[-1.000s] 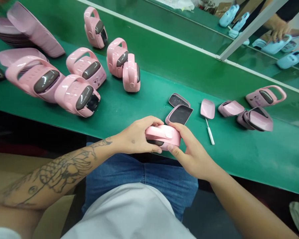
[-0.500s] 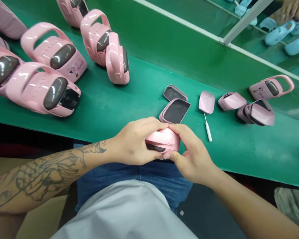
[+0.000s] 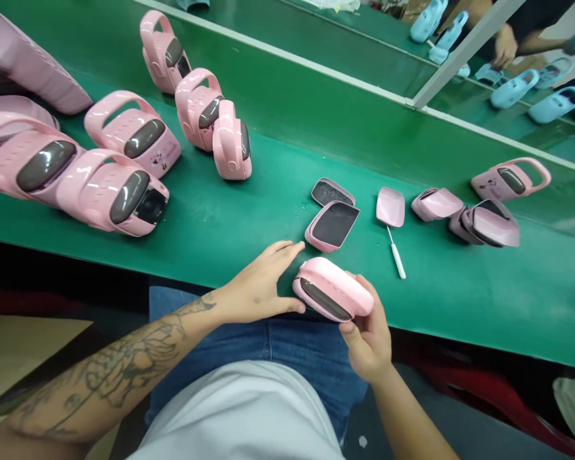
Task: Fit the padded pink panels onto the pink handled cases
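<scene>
My right hand (image 3: 367, 338) grips a pink plastic shell (image 3: 333, 291) from below and to the right, and the shell's dark glossy window faces up. My left hand (image 3: 261, 278) lies beside it on the green bench (image 3: 278, 262), fingers spread, holding nothing. Its fingertips sit just left of the shell. Directly above the shell lie two pink lids with dark inner faces (image 3: 333, 225). To the left stands a group of pink loop-handled units with dark oval windows (image 3: 129, 198).
A white-handled tool (image 3: 397, 260) lies under a flat pink piece (image 3: 390, 207). Further pink shells (image 3: 489, 223) and a loop-handled unit (image 3: 510, 180) sit at right. Beyond a white rail (image 3: 316, 64), a person's hand (image 3: 505, 48) works among pale blue units on another green bench.
My left hand has let go of the pink shell and opened. My right hand has turned the shell, bringing its dark window upward. The view has shifted slightly.
</scene>
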A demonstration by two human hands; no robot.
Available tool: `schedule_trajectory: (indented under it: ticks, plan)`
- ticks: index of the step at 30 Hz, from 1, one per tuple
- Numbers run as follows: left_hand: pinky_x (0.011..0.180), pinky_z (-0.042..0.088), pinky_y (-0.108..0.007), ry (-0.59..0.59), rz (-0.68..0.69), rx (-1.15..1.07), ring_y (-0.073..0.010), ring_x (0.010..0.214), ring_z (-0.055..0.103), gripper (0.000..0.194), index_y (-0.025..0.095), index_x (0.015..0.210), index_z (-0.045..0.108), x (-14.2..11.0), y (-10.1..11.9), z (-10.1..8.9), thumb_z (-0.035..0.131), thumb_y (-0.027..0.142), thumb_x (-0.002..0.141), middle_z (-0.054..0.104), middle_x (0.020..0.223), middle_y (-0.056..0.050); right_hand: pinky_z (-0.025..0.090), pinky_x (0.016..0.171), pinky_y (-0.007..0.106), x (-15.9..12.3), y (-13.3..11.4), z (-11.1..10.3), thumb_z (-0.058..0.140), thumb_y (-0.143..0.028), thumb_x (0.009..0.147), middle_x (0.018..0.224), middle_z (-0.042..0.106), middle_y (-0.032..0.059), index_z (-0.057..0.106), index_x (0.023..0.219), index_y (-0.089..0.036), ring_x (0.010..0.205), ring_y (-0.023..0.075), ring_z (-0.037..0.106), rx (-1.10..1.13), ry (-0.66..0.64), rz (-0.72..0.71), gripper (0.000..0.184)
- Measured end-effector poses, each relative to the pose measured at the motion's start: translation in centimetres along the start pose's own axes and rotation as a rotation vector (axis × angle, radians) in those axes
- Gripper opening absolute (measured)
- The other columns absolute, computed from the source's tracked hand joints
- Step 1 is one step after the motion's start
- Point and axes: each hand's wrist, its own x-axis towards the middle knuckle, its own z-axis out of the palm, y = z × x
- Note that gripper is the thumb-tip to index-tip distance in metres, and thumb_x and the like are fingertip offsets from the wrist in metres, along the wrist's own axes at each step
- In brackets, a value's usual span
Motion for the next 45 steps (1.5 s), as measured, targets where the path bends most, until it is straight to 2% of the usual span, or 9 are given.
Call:
schedule_trajectory:
  ticks: [3, 8, 14, 20, 23, 27, 30, 37, 45]
  plan:
    - [0.132, 0.035, -0.069, 0.024, 0.049, -0.044, -0.0408, 0.163, 0.042, 0.088, 0.025, 0.157, 0.057, 0.0, -0.1, 1.7, 0.095, 0.045, 0.080, 0.059, 0.163, -0.018, 0.057, 0.117, 0.066, -0.5, -0.2, -0.5, 0.061, -0.055, 0.104, 0.172, 0.047, 0.0201, 0.038, 0.167, -0.029, 0.154, 0.0419, 0.054, 0.006, -0.030, 0.021, 0.072]
    - [0.112, 0.060, -0.051, 0.274, 0.190, -0.263, -0.0313, 0.127, 0.069, 0.077, 0.022, 0.138, 0.073, -0.6, 1.1, 1.6, 0.101, 0.047, 0.070, 0.067, 0.135, -0.015, 0.057, 0.119, 0.066, 0.5, -1.0, -0.7, 0.062, -0.051, 0.104, 0.171, 0.049, 0.0193, 0.029, 0.168, -0.030, 0.153, 0.0383, 0.058, 0.192, -0.171, 0.059, 0.075]
    - [0.109, 0.061, -0.052, 0.482, 0.269, 0.041, -0.0299, 0.120, 0.068, 0.072, 0.024, 0.137, 0.072, -3.4, 2.6, -0.2, 0.100, 0.031, 0.071, 0.065, 0.130, -0.013, 0.042, 0.130, 0.067, 3.4, -3.6, 0.3, 0.060, -0.044, 0.106, 0.177, 0.041, 0.0151, 0.027, 0.171, -0.033, 0.162, 0.0353, 0.045, -0.040, -0.167, -0.113, 0.074]
    - [0.126, 0.049, -0.059, 0.361, 0.234, 0.046, -0.0385, 0.147, 0.060, 0.098, 0.025, 0.158, 0.058, -4.3, 1.4, -0.8, 0.100, 0.049, 0.073, 0.062, 0.156, -0.019, 0.039, 0.128, 0.073, 6.8, -7.6, 0.6, 0.071, -0.054, 0.100, 0.168, 0.051, 0.0193, 0.035, 0.170, -0.029, 0.158, 0.0434, 0.048, -0.405, -0.363, -0.420, 0.083]
    - [0.135, 0.035, -0.061, 0.228, 0.110, -0.138, -0.0392, 0.163, 0.044, 0.114, 0.028, 0.168, 0.045, -4.3, 0.3, -0.9, 0.099, 0.056, 0.072, 0.049, 0.173, -0.018, 0.047, 0.121, 0.071, 7.7, -9.0, 0.2, 0.072, -0.053, 0.099, 0.157, 0.060, 0.0207, 0.043, 0.166, -0.026, 0.148, 0.0442, 0.057, -0.489, -0.422, -0.394, 0.077]
    - [0.135, 0.035, -0.060, 0.160, 0.059, -0.310, -0.0374, 0.159, 0.050, 0.108, 0.027, 0.167, 0.047, -3.9, -0.7, -0.3, 0.095, 0.060, 0.076, 0.055, 0.169, -0.018, 0.051, 0.120, 0.066, 7.9, -10.6, -0.8, 0.071, -0.044, 0.100, 0.157, 0.058, 0.0195, 0.048, 0.159, -0.025, 0.149, 0.0412, 0.056, -0.497, -0.528, -0.300, 0.066]
    - [0.135, 0.036, -0.060, 0.161, 0.158, -0.252, -0.0385, 0.161, 0.047, 0.104, 0.026, 0.165, 0.052, -3.1, -0.7, 0.5, 0.095, 0.060, 0.076, 0.053, 0.170, -0.019, 0.049, 0.122, 0.068, 7.8, -11.1, -1.2, 0.073, -0.045, 0.098, 0.165, 0.054, 0.0194, 0.048, 0.157, -0.025, 0.152, 0.0427, 0.053, -0.506, -0.519, -0.315, 0.067]
    - [0.135, 0.035, -0.061, 0.179, 0.309, -0.205, -0.0400, 0.165, 0.040, 0.106, 0.027, 0.174, 0.036, -2.0, -0.5, 1.9, 0.088, 0.057, 0.086, 0.042, 0.176, -0.020, 0.044, 0.130, 0.060, 8.3, -11.0, -1.6, 0.071, -0.047, 0.103, 0.171, 0.051, 0.0130, 0.040, 0.166, -0.030, 0.159, 0.0348, 0.050, -0.355, -0.585, -0.242, 0.072]
    - [0.125, 0.052, -0.057, 0.387, 0.420, -0.231, -0.0405, 0.147, 0.063, 0.103, 0.028, 0.169, 0.048, -1.8, -0.4, 3.2, 0.094, 0.054, 0.081, 0.064, 0.159, -0.018, 0.053, 0.116, 0.060, 8.8, -10.9, -1.7, 0.074, -0.056, 0.099, 0.152, 0.066, 0.0126, 0.054, 0.154, -0.029, 0.139, 0.0359, 0.062, -0.281, -0.571, -0.191, 0.064]
